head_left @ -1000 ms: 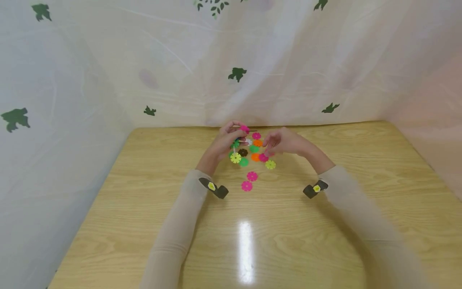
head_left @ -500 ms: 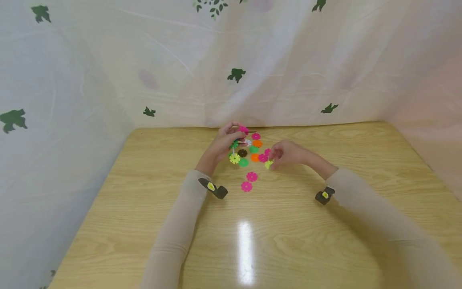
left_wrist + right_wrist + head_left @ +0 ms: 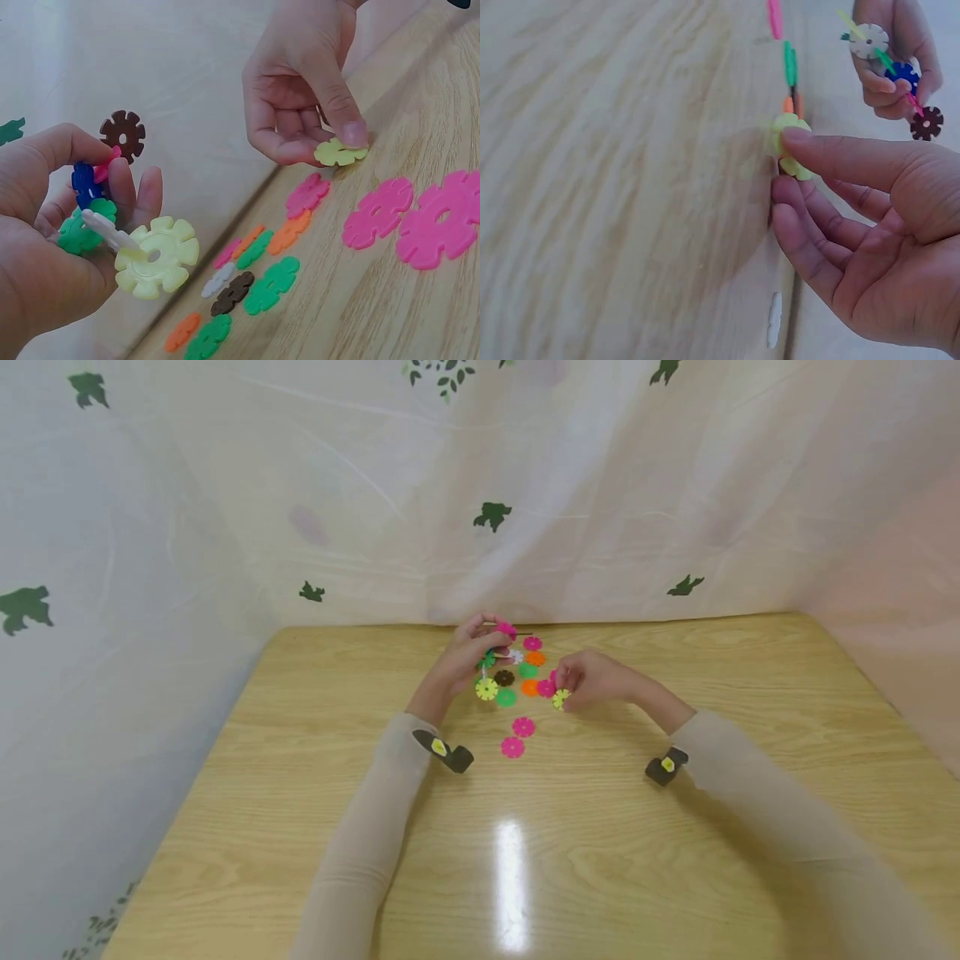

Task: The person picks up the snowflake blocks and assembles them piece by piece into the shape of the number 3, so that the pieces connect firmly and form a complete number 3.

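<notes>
My left hand (image 3: 467, 658) holds a chain of notched plastic snowflake discs joined edge to edge. In the left wrist view the chain runs from a pale yellow disc (image 3: 157, 257) through a white disc (image 3: 109, 229), a green disc (image 3: 86, 227), a blue disc (image 3: 86, 186) and a pink one to a brown disc (image 3: 123, 137). The fingers partly cover its middle. My right hand (image 3: 596, 677) pinches a yellow-green snowflake disc (image 3: 792, 147) between thumb and fingers, close over the table beside the loose discs.
Loose discs lie between the hands: pink (image 3: 379, 213), orange (image 3: 290, 232), green (image 3: 271, 285), brown (image 3: 232, 292) and white (image 3: 217, 280). Two pink discs (image 3: 523, 727) lie nearer the person. Behind the wooden table (image 3: 300, 827) hangs a pale curtain (image 3: 360, 527) with leaf shapes.
My right hand has moved from over the pink discs toward the person and taken hold of the yellow-green disc, which now stands tilted. The left hand and its chain have stayed nearly still.
</notes>
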Available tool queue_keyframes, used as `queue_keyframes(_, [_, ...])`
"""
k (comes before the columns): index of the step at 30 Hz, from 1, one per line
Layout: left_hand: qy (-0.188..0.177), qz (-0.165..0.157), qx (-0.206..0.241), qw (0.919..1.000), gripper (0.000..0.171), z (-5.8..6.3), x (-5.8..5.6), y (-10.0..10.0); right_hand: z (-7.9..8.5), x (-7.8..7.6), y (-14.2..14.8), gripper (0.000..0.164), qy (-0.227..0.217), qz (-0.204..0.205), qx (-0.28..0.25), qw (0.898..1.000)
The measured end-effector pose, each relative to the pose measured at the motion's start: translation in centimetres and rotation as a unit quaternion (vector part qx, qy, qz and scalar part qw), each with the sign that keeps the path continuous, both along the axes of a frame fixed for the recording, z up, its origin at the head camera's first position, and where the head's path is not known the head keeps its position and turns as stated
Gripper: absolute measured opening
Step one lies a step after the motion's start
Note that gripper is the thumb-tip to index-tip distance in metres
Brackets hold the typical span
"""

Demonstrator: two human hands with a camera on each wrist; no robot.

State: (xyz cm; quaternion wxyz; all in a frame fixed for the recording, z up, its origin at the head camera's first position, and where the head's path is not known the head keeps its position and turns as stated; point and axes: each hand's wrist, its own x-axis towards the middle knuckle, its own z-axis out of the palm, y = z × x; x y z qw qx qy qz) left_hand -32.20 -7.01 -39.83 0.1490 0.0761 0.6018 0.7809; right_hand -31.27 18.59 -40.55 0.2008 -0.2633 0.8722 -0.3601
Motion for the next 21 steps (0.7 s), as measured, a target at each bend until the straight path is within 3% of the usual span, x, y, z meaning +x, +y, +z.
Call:
queue_keyframes(6, [-0.006,-0.002,-0.001,1.0,0.015,-0.2,-0.1,0.0,0.6,-0.4,0.3,0.017,-0.016,-0.011,-0.038,0.999])
queue_keyframes(13, [-0.008,-0.007,0.003,0.9999,0.016,-0.3,-0.3,0.1,1.8,-0.6,-0.2,0.027,-0.016,-0.085,-0.098,0.991])
queue_keyframes(16, [-0.011,-0.008,0.011,0.9998,0.017,-0.2,-0.2,0.1,2.5,-0.8,-0.4,0.03,-0.014,-0.114,-0.127,0.985])
queue_keyframes(21, [-0.011,-0.008,0.013,0.9998,0.017,-0.1,-0.1,0.0,3.3,-0.7,-1.0,0.032,-0.012,-0.159,-0.209,0.965])
